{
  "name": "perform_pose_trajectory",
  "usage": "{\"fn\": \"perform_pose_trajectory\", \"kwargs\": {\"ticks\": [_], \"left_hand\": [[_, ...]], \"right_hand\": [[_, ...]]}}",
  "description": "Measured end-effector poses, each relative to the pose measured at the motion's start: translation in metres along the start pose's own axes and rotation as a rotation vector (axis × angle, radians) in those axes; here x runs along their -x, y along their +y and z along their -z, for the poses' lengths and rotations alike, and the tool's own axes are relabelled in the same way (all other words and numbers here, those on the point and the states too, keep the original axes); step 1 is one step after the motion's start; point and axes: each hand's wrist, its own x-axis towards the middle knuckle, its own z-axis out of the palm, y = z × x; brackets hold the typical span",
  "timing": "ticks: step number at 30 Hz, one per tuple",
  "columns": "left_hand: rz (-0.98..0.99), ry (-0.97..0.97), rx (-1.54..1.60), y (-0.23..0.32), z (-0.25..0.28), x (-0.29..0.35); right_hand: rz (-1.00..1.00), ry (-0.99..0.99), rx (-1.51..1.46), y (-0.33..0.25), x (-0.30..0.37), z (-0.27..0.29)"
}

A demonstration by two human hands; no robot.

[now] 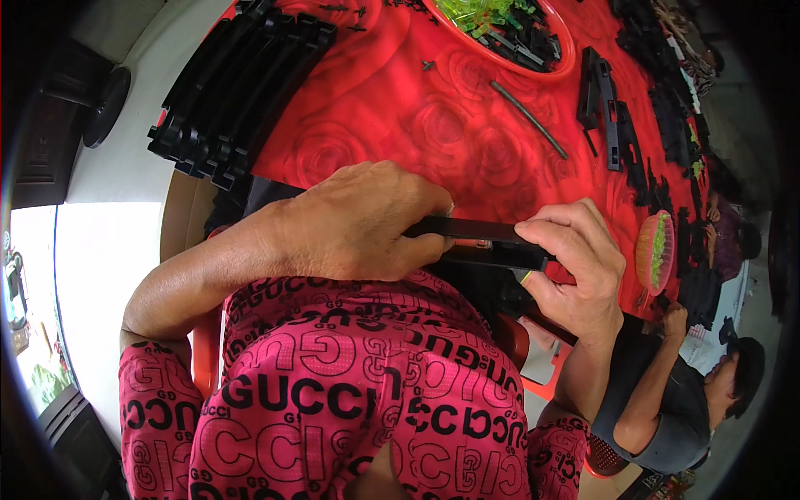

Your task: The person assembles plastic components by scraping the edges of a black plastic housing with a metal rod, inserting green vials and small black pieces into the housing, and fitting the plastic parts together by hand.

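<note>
I note both hands closed on one long black plastic bar (479,233), held level just above the near edge of the tabletop (392,108), which carries a red rose-patterned cover. The left hand (358,221) wraps its fingers over the bar's left end; the right hand (575,267) pinches the right end between thumb and fingertips. A stack of black curved strips (237,87) lies at ten o'clock from the hands, a red bowl (567,50) of green and black parts at one o'clock, a thin dark rod (527,117) between.
</note>
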Motion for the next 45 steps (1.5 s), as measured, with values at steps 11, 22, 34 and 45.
{"fn": "perform_pose_trajectory", "kwargs": {"ticks": [11,22,34,45], "left_hand": [[-0.061,0.155,0.045,0.000,-0.017,0.006],[-0.113,0.075,0.178,-0.013,-0.018,0.023],[-0.006,0.144,0.299,-0.003,-0.025,0.021],[-0.031,0.253,0.151,-0.009,-0.031,0.032]], "right_hand": [[-0.142,-0.277,0.030,-0.007,-0.018,0.006],[-0.384,-0.485,-0.146,0.003,-0.015,-0.002],[-0.282,-0.425,0.040,-0.008,-0.019,-0.017],[-0.317,-0.538,0.081,-0.028,-0.031,-0.019]]}}
